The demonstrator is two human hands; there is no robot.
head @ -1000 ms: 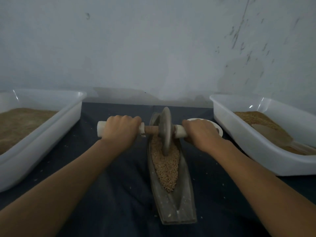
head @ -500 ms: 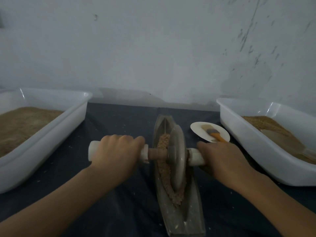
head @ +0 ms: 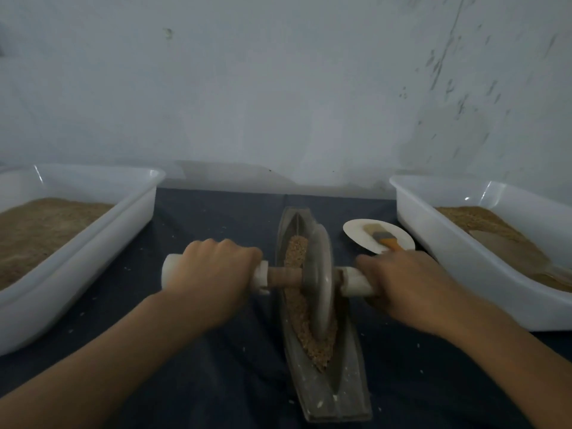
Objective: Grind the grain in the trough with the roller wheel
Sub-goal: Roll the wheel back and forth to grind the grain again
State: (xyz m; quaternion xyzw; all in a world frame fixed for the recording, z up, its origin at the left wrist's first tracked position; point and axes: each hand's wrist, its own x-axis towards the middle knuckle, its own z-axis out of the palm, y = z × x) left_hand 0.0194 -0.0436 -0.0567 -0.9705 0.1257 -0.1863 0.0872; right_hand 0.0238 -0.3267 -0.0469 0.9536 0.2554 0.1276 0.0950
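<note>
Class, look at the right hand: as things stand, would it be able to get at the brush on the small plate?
Probably yes, once it lets go. The right hand grips the roller wheel handle, and the brush lies on the plate just beyond its knuckles, with nothing between them.

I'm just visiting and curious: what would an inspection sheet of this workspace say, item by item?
Surface: dark blue cloth-covered table, stray pale grains scattered on it.
Job's things: long grey boat-shaped trough holding brown grain; grey disc roller wheel standing in the groove on a wooden axle with white handles.
Clutter: left white plastic tub and right white plastic tub, both holding brown meal; small white dish with an orange-handled brush.
Hands: left hand and right hand each grip a handle.
Cables: nothing seen.
Surroundings: scuffed pale wall.
</note>
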